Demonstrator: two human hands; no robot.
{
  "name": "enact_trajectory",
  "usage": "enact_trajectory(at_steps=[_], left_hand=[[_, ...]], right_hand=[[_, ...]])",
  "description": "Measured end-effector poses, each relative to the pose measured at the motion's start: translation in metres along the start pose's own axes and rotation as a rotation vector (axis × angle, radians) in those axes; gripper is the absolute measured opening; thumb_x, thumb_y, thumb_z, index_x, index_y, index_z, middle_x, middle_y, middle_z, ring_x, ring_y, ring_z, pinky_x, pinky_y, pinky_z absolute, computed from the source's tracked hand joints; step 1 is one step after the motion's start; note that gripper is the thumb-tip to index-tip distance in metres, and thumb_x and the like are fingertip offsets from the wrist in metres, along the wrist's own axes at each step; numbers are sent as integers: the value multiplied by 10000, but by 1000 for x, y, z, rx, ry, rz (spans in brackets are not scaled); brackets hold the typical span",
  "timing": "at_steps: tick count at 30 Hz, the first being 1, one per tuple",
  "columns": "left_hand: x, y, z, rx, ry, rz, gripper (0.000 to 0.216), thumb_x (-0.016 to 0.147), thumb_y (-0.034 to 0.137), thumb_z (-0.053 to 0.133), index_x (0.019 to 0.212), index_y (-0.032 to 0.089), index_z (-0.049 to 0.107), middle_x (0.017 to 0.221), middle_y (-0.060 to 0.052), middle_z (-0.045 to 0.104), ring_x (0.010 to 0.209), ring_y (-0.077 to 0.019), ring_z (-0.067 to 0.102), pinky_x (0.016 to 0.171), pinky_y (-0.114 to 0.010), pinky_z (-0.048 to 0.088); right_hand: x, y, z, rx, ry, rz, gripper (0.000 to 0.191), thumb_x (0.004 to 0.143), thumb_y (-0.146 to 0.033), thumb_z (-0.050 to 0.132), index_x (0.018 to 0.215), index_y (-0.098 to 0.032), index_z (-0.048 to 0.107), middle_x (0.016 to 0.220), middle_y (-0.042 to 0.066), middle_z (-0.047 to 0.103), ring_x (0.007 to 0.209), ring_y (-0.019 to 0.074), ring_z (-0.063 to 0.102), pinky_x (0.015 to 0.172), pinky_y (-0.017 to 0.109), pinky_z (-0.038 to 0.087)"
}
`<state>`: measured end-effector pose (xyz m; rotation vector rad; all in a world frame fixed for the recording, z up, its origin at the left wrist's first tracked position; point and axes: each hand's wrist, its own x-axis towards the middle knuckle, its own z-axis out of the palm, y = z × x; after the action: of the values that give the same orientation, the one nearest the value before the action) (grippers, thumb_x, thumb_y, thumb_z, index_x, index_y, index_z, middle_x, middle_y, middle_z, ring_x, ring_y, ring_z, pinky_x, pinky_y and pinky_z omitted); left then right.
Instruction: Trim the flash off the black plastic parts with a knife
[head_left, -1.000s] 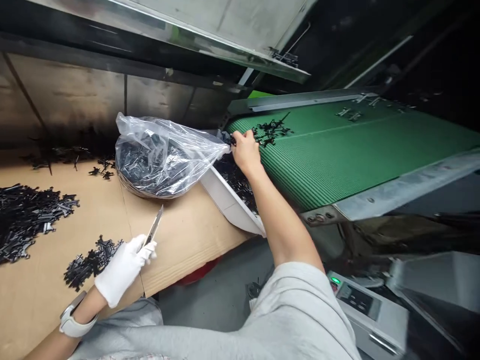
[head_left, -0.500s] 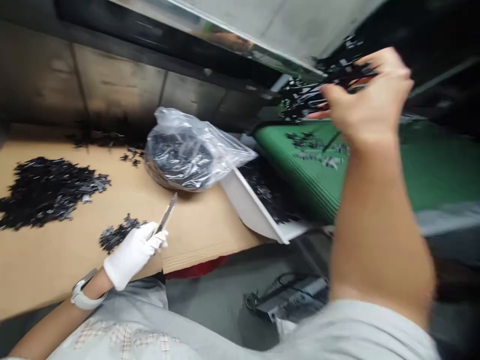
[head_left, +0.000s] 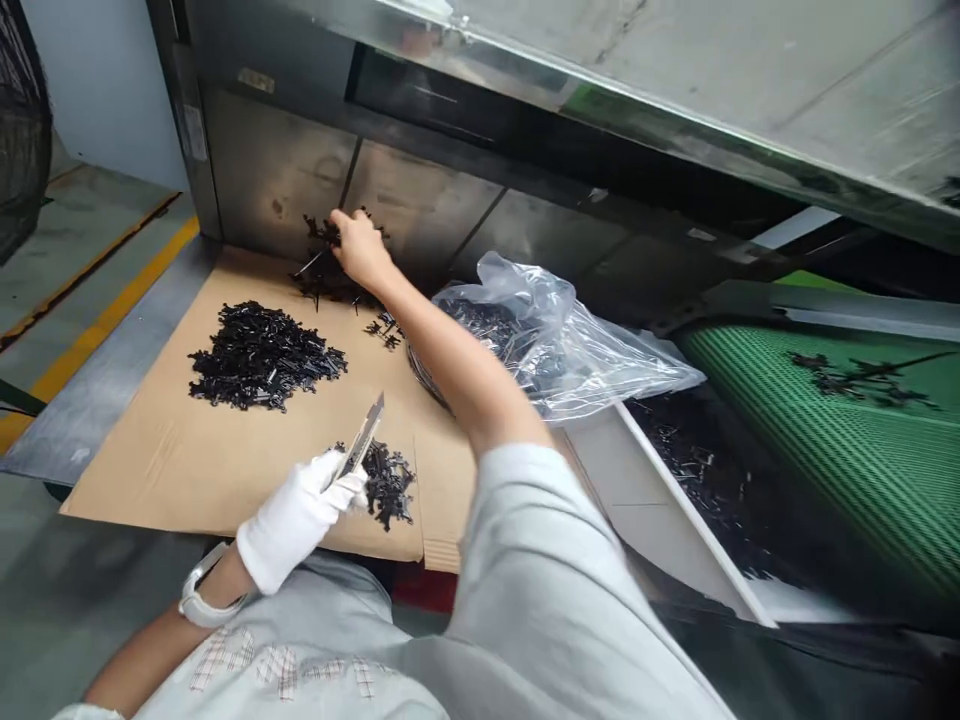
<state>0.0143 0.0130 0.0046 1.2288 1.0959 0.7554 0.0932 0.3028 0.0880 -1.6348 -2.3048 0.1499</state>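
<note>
The left hand (head_left: pixel 300 512) gripped a box cutter (head_left: pixel 361 440) left of the frame's centre. Toward the upper left, the right hand (head_left: pixel 361 248) was at black parts (head_left: pixel 321 278); whether its fingers (head_left: pixel 341 219) held any could not be told.

On the cardboard sheet (head_left: pixel 157 470) atop the worktop (head_left: pixel 112 380), a pile of parts (head_left: pixel 259 358) lies left, a second pile (head_left: pixel 390 490) near the front edge; to their right sit the bag (head_left: pixel 619 368), then the tray (head_left: pixel 641 490), then the conveyor belt (head_left: pixel 795 430)

From the left hand (head_left: pixel 304 510), bare cardboard (head_left: pixel 169 480) is leaving passage toward nine o'clock; a small black pile (head_left: pixel 390 490) is obstructing three, the right forearm (head_left: pixel 469 370) two.
</note>
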Motion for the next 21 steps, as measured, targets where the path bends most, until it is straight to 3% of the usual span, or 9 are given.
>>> enact_trajectory(at_steps=[3,5,11,15,17,19,21], left_hand=[[-5,-10,-17,-46,88,-35,232,827,412,488,836,187,544,780,-31,658,703,-139,587,729,-278,476],[-3,-15,-24,-67,128,-43,255,820,438,500,835,186,537,773,-28,651,691,-139,581,723,-283,479],[3,-12,-28,-64,77,-51,280,817,470,504,806,191,523,729,-26,643,664,-147,580,731,-307,487],[1,-11,-32,-60,97,-60,296,817,481,498,783,189,531,742,-40,653,688,-153,598,754,-316,501],[1,-11,-39,-84,147,-45,302,796,487,523,803,186,547,771,-49,671,732,-163,618,789,-323,506],[2,-11,-45,-112,216,-30,320,770,494,558,838,181,566,800,-58,687,782,-177,638,824,-333,507],[6,-8,-48,-142,287,-24,356,759,503,581,891,172,588,850,-72,701,826,-189,653,839,-333,507]], right_hand=[[31,-15,26,14,-31,80,385,949,-195,533,1329,-140,503,1290,144,574,1204,293,570,990,466,486],[40,-24,40,26,-54,122,368,926,-349,587,1245,-167,559,1257,95,596,1084,225,617,906,447,544],[35,-49,72,106,-22,154,365,935,-356,574,1241,-158,559,1256,95,590,1061,207,622,899,430,542],[30,-49,58,193,-20,141,393,922,-303,595,1282,-156,534,1312,120,563,1132,246,597,944,477,522],[21,-40,41,261,-33,107,502,903,-147,583,1377,-64,438,1399,219,477,1225,302,542,1031,512,445],[-5,-26,22,347,-50,40,595,898,-123,573,1449,-89,351,1445,203,439,1264,289,513,1064,480,423],[-50,-11,7,451,-118,-28,487,937,-266,546,1398,-142,448,1315,134,574,1110,222,614,963,396,518]])
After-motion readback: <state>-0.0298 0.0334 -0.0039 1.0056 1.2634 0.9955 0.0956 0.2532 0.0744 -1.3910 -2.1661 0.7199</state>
